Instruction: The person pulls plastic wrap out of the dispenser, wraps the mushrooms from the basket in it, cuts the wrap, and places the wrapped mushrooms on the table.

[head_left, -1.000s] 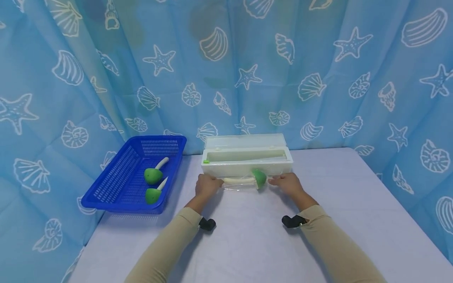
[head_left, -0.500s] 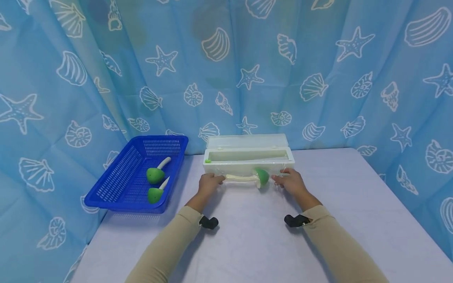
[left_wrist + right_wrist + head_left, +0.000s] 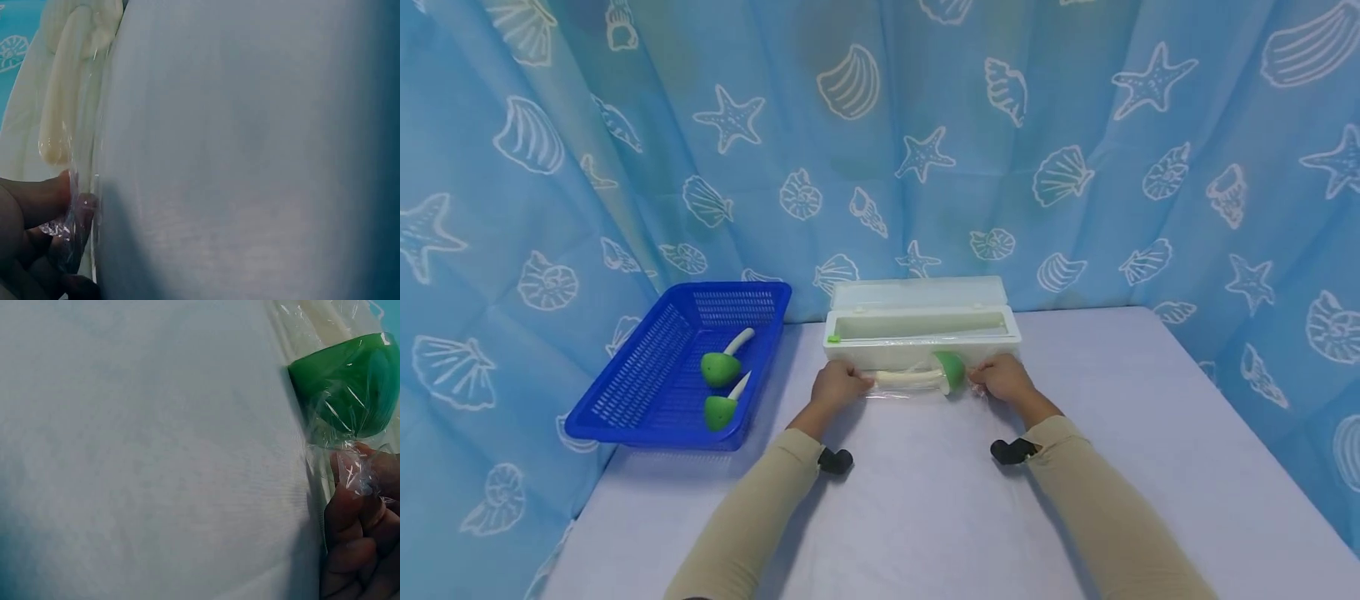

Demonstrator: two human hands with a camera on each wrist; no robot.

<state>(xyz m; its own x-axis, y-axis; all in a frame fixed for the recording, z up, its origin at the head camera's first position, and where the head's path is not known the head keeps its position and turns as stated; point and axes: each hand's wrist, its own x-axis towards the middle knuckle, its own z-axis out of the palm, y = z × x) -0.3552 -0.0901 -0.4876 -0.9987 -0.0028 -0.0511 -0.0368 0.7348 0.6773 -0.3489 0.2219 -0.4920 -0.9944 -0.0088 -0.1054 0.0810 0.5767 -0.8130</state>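
A toy mushroom with a green cap (image 3: 951,372) and a long pale stem (image 3: 908,379) lies sideways between my hands, covered by clear plastic wrap (image 3: 357,476). Beyond the stem's tip, my left hand (image 3: 837,385) pinches a gathered end of the wrap; in the left wrist view thumb and finger meet on the crinkled film, just short of the stem. On the cap side, my right hand (image 3: 1003,379) pinches the opposite end, bunched close against the cap. Directly behind the mushroom stands a white wrap dispenser box (image 3: 917,357) with its lid (image 3: 920,293) raised.
A blue plastic basket (image 3: 625,432) at the left holds a green-capped toy mushroom (image 3: 720,370) and a second one (image 3: 720,412) nearer the front. A small green slider (image 3: 833,339) sits on the box's left rim. White cloth (image 3: 925,500) covers the table; a blue shell-print curtain (image 3: 880,167) hangs behind.
My right hand has drawn in its spread fingers and gathered the wrap beside the cap. The left hand stays at the stem end. The head view has shifted slightly.
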